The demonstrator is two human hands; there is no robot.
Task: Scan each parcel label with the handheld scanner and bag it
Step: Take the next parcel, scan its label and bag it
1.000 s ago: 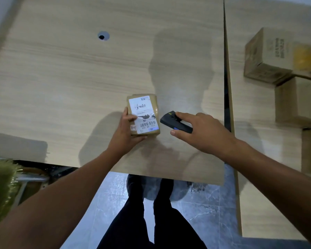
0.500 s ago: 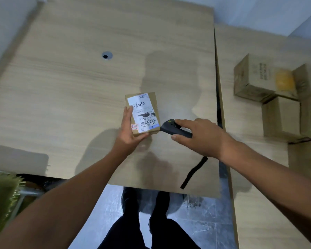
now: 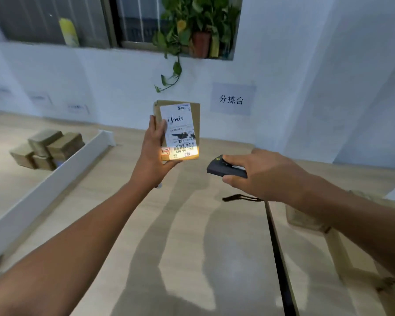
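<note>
My left hand (image 3: 154, 156) holds a small brown parcel (image 3: 195, 124) upright above the wooden table (image 3: 192, 258), its white label (image 3: 178, 131) facing me. A yellow-white light patch falls on the label's barcode at the parcel's lower edge. My right hand (image 3: 263, 174) grips the dark handheld scanner (image 3: 222, 168) just right of and below the parcel, its front end pointing left toward the barcode. The scanner's black wrist strap (image 3: 240, 198) hangs under my hand. No bag is in view.
A stack of brown boxes (image 3: 48, 147) lies at the far left behind a white divider (image 3: 55, 179). More boxes (image 3: 306, 220) sit at the right under my right forearm. A dark gap (image 3: 277, 258) splits two tabletops. The wall ahead bears a paper sign (image 3: 232, 99) and a potted plant (image 3: 192, 26).
The parcel went from lying on the table to held upright in the air by my left hand. The scanner now lights its barcode. The camera has tilted up toward the wall.
</note>
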